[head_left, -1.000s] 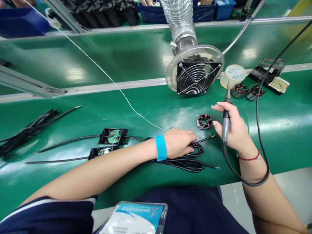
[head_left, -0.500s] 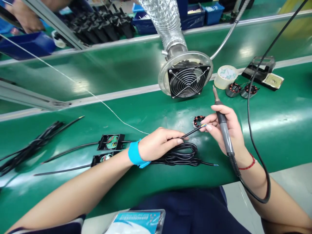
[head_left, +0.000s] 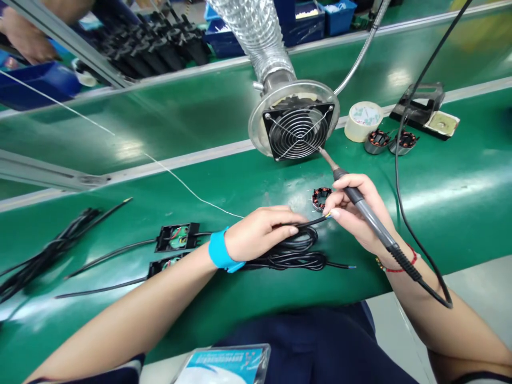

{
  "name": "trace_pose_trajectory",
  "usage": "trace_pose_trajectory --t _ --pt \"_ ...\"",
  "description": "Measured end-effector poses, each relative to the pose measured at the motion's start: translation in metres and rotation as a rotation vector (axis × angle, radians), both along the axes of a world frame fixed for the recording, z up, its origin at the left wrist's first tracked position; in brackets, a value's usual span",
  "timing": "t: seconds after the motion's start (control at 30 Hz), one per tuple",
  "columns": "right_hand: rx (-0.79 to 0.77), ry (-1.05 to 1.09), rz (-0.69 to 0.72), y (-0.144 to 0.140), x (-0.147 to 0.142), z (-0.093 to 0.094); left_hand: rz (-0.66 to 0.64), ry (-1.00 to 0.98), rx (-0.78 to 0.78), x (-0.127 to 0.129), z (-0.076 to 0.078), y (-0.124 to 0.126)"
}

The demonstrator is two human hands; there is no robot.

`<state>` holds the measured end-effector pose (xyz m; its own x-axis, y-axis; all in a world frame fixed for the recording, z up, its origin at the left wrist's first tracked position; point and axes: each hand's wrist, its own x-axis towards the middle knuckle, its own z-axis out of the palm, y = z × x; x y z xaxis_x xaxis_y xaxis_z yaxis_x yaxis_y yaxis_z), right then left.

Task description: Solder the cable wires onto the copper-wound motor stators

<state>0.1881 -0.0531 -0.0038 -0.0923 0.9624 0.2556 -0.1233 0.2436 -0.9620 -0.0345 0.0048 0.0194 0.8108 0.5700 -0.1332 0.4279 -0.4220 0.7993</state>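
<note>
My left hand (head_left: 266,232) is closed around a black cable (head_left: 314,222), above a bundle of coiled black cable (head_left: 306,260) on the bench. My right hand (head_left: 360,213) holds a soldering iron (head_left: 370,218), its tip pointing up and left in front of the fan grille. Thumb and a finger of that same hand pinch the coloured wire ends of the cable. Just left of those fingers lies a small motor stator (head_left: 320,198) with copper windings, partly hidden. A thin strand of solder wire (head_left: 200,198) runs from the upper left to my left hand.
A fume fan (head_left: 300,133) on a foil duct hangs over the bench. At the back right are a tape roll (head_left: 363,122), two more stators (head_left: 376,142) and an iron stand (head_left: 420,109). Open black boxes (head_left: 176,237) and cables (head_left: 52,250) lie left. A co-worker's hand shows top left.
The soldering iron has tilted left, its tip swinging toward the fan. My right fingers have closed further over the wire ends. The view has shifted slightly.
</note>
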Motion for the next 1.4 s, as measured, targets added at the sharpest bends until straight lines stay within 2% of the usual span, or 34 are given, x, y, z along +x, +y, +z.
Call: trace_pose_trajectory --t 0.07,0.13,0.37,0.53,0.6,0.73,0.8,0.97,1.1,1.2,1.27,1.4 --pt "-0.028 -0.017 -0.022 0.001 -0.002 -0.001 0.141 -0.072 -0.035 0.008 0.003 0.000" --pt "-0.027 -0.050 -0.042 0.001 -0.003 -0.002 0.189 -0.130 -0.063 0.018 0.006 0.000" --pt "0.176 -0.149 -0.122 0.001 -0.003 -0.006 0.081 -0.075 0.130 0.042 0.007 0.000" --pt "0.267 -0.220 -0.132 -0.001 -0.004 -0.002 0.106 -0.082 0.076 0.041 0.007 -0.004" --pt "0.321 -0.253 -0.168 -0.003 -0.006 0.000 0.136 -0.116 -0.035 0.041 0.008 -0.007" --pt "0.351 -0.235 -0.242 -0.010 -0.013 0.002 0.218 -0.269 -0.531 0.041 0.013 -0.013" --pt "0.296 -0.182 -0.232 -0.012 -0.019 0.001 0.252 -0.308 -0.607 0.040 0.016 -0.013" --pt "0.114 -0.166 -0.213 -0.005 -0.028 -0.004 0.305 -0.261 -0.423 0.037 0.017 0.000" --pt "0.092 -0.369 -0.348 0.000 -0.019 -0.003 0.404 -0.234 -0.313 0.040 0.003 0.016" --pt "0.052 -0.539 -0.387 -0.010 -0.005 0.002 0.482 -0.243 -0.272 0.043 -0.009 0.023" --pt "0.069 -0.590 -0.440 -0.020 0.001 0.002 0.516 -0.252 -0.274 0.044 -0.014 0.025" --pt "0.180 -0.562 -0.533 -0.034 0.005 -0.007 0.525 -0.306 -0.314 0.044 -0.019 0.026"
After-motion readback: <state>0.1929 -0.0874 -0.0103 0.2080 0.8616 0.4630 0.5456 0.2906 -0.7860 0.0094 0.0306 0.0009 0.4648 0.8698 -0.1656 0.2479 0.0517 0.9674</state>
